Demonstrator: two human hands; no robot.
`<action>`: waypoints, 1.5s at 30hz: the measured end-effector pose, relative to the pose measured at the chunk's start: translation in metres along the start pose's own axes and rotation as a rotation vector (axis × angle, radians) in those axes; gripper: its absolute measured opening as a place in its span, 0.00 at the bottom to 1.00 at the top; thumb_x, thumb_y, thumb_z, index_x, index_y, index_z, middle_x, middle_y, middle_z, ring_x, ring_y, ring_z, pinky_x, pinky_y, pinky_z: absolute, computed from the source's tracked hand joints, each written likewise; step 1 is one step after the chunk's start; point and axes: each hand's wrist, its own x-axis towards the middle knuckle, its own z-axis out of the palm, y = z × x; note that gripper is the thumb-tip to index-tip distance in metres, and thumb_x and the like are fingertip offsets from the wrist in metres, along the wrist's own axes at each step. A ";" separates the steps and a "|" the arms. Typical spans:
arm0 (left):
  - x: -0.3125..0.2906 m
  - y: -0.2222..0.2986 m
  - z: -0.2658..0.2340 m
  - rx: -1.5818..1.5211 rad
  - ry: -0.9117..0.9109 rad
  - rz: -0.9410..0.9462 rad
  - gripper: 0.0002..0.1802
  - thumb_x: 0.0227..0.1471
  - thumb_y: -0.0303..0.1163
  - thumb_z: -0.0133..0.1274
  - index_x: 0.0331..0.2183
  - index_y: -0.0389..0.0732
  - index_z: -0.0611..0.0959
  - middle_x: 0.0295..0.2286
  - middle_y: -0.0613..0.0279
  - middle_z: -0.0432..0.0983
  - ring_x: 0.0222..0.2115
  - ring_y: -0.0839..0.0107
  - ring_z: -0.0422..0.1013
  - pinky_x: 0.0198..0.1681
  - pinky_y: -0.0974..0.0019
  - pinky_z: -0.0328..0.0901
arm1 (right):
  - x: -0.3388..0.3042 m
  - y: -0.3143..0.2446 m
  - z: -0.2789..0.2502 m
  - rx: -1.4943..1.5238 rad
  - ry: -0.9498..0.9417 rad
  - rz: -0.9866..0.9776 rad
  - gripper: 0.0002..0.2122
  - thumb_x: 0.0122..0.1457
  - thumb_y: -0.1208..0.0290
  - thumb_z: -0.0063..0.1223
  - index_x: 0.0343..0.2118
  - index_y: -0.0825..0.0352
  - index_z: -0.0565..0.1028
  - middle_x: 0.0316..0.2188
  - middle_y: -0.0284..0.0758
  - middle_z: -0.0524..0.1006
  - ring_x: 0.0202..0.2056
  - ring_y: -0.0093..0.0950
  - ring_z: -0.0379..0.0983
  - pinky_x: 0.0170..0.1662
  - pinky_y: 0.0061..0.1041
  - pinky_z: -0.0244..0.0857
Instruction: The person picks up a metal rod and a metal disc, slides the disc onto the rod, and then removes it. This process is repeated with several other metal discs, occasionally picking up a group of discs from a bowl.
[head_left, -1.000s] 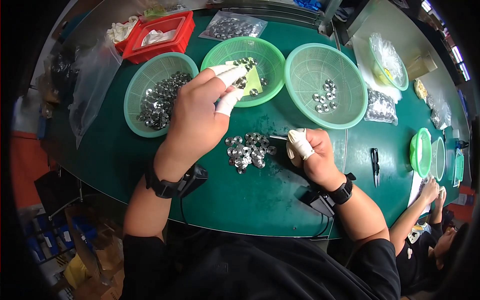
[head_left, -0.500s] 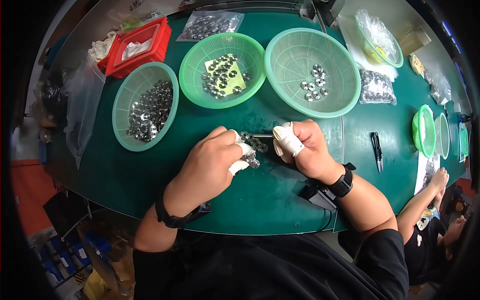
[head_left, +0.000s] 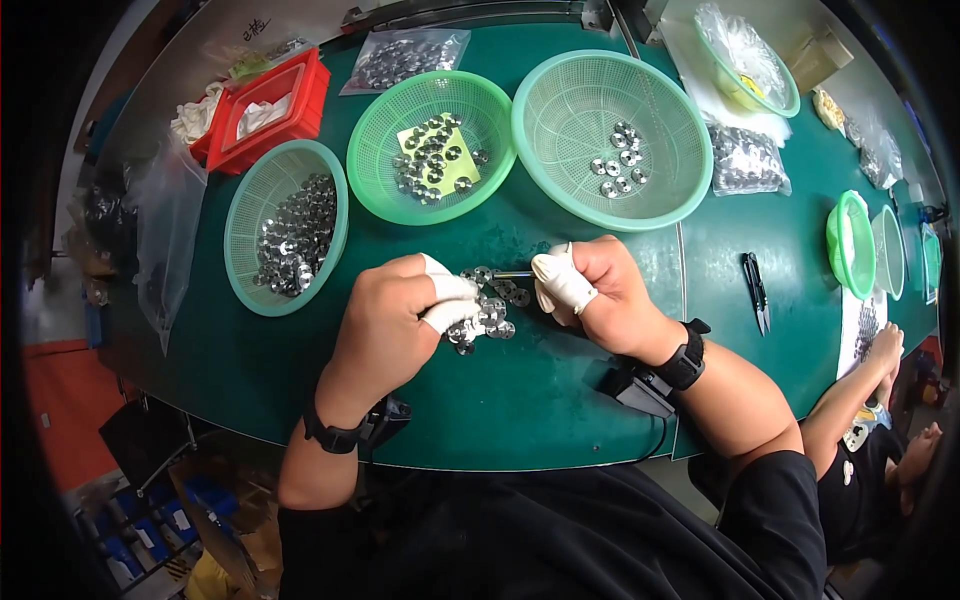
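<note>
My left hand (head_left: 390,305), with white finger cots on, is closed at a cluster of small round metal parts (head_left: 490,318) above the green table. Its fingertips press against some of these parts and partly hide them. Opposite it, my right hand (head_left: 590,285) pinches a thin metal rod (head_left: 514,274) between thumb and fingers, also in white cots. The rod points left, its tip meeting a shiny round metal part (head_left: 482,274) beside my left fingers. Whether the tip sits inside that part's hole cannot be made out.
Beyond my hands stand a left basket (head_left: 288,228) full of metal parts, a green basket (head_left: 432,150) with parts on yellow paper, and a larger basket (head_left: 615,140) with several parts. Black snips (head_left: 756,292) lie right. A co-worker's hand (head_left: 885,350) shows far right.
My left hand has shifted left and turned, uncovering more of the metal parts beside it. The right hand still grips the rod, slightly farther left. The whole view has shifted a little.
</note>
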 end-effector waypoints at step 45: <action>0.046 0.015 0.031 0.106 -0.175 0.258 0.21 0.43 0.17 0.54 0.44 0.32 0.79 0.44 0.51 0.75 0.47 0.55 0.70 0.48 0.58 0.66 | -0.004 -0.002 -0.015 0.242 -0.831 0.185 0.17 0.64 0.69 0.51 0.18 0.70 0.75 0.14 0.31 0.73 0.14 0.20 0.63 0.18 0.22 0.54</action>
